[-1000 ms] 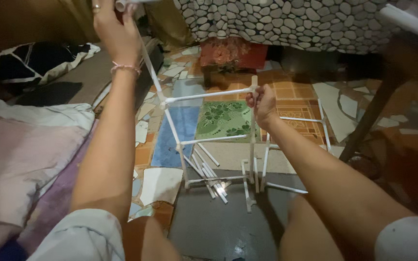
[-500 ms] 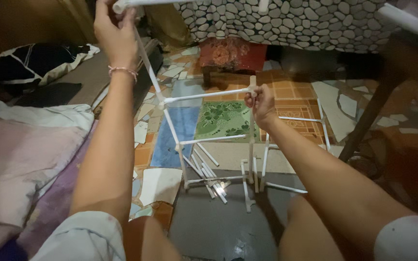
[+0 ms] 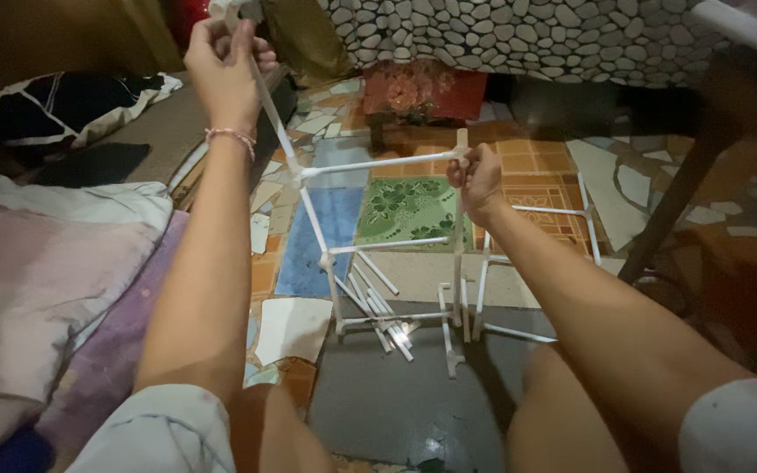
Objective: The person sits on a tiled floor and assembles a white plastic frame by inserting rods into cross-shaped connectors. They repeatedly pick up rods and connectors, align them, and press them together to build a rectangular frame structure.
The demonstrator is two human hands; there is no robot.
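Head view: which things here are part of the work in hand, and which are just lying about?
In use:
- white pipe frame, left hand gripping its top end
- right hand on the frame's corner joint
- loose white pipe pieces on the floor

Lying about:
- blanket
- dark pillow
- red box
- second pipe frame

The floor (image 3: 413,412) is a patchwork of mismatched tiles, grey, blue, green-flowered and orange; a white pipe frame (image 3: 378,245) stands on it; loose white pipe pieces (image 3: 378,307) lie in a heap at its foot; a folded blanket (image 3: 45,280) lies at the left
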